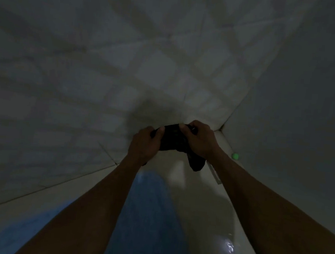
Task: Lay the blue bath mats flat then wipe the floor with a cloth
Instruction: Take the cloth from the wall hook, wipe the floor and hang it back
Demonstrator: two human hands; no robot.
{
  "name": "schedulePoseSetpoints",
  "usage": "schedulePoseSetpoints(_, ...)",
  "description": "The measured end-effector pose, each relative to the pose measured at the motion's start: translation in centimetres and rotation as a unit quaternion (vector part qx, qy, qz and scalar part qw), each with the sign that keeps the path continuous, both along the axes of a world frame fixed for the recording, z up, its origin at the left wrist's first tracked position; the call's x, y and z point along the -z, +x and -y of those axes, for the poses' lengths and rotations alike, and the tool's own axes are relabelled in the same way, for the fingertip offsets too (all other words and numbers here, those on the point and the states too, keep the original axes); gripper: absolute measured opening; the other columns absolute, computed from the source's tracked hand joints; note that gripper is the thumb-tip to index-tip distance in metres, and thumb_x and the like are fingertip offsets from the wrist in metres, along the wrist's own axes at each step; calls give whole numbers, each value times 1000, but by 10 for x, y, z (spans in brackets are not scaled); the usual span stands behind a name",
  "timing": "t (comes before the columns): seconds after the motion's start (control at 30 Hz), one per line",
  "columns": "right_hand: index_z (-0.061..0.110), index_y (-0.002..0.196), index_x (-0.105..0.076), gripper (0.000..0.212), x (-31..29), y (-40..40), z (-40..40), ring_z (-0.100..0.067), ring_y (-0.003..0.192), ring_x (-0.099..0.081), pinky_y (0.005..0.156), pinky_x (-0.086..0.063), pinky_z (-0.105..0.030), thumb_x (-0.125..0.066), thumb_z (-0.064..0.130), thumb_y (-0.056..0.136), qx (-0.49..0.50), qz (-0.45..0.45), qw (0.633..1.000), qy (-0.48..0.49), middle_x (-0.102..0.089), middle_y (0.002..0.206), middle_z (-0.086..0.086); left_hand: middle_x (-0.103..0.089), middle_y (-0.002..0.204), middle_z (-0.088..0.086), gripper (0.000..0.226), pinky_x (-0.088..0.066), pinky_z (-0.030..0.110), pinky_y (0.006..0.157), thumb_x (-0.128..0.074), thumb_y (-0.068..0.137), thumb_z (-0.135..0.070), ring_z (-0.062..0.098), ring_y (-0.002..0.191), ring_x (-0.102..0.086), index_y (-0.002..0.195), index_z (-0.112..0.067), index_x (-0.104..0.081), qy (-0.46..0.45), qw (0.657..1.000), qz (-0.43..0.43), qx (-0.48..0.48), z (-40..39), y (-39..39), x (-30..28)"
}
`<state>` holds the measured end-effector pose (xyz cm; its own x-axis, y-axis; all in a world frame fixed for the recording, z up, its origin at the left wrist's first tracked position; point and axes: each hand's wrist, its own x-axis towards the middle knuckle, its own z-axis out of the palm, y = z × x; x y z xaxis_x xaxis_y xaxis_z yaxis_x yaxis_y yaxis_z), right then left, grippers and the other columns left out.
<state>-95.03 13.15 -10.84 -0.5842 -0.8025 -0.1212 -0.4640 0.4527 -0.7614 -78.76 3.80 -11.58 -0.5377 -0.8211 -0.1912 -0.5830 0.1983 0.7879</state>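
Between both hands, the dark cloth (173, 139) is bunched crosswise; left hand (144, 143) and right hand (198, 138) grasp its ends. Below lies the blue bath mat (148, 205) on the floor (206, 206).

Two bare forearms entering from six o'clock, no sleeves, left hand (144, 143) at eleven o'clock, right hand (198, 138) at one o'clock, wrists seemingly unadorned in the dim light

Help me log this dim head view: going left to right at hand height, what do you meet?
Tiled wall → left hand → dark cloth → right hand → small green object.
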Motion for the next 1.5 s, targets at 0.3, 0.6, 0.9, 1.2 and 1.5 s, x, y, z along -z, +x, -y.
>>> schedulePoseSetpoints(0.3, 20, 76, -56, 39, -264, 7, -36, -17, 66, -57, 53, -38, -25, -52, 54, 95, 1, 16, 1000, 24, -56, 69, 3, -36, 47, -4, 58, -27, 14, 41, -46, 102, -48, 2, 37, -39, 52, -20, -36, 23, 999, 10, 46, -32, 7, -261)
schedulePoseSetpoints(0.6, 17, 64, -49, 50, -558, -4, -32, -10, 52, -48, 49, -33, -24, -51, 56, 95, -6, -56, 998, -34, -51, 60, 0, -31, 53, 2, 55, -26, 30, 53, -44, 103, -47, 18, 48, -35, 58, -18, -31, -94, 992, -4, 84, -20, -2, -553)
schedulePoseSetpoints(0.9, 25, 72, -54, 40, -789, -1, -29, -8, 64, -57, 55, -41, -26, -50, 59, 93, 16, -154, 975, -157, -60, 69, 7, -50, 60, -2, 53, -35, 29, 53, -37, 100, -57, 18, 59, -53, 63, -20, -41, -248, 958, -139, 35, -11, -9, -780)
schedulePoseSetpoints(1.2, 25, 77, -56, 50, -914, -5, -15, -10, 68, -60, 57, -45, -30, -40, 71, 87, 87, -226, 928, -283, -62, 70, 9, -41, 41, 0, 72, -33, 27, 47, -50, 87, -74, 13, 41, -46, 51, -12, -40, -372, 904, -210, -32, -1, -26, -919)
schedulePoseSetpoints(1.5, 24, 76, -57, 52, -999, -61, 8, 0, 63, -54, 50, -35, -24, -42, 74, 85, 60, -265, 892, -362, -60, 69, 12, -39, 41, -2, 72, -33, 28, 48, -48, 88, -74, 18, 42, -47, 49, -14, -39, -413, 868, -243, -131, 2, -74, -1002)
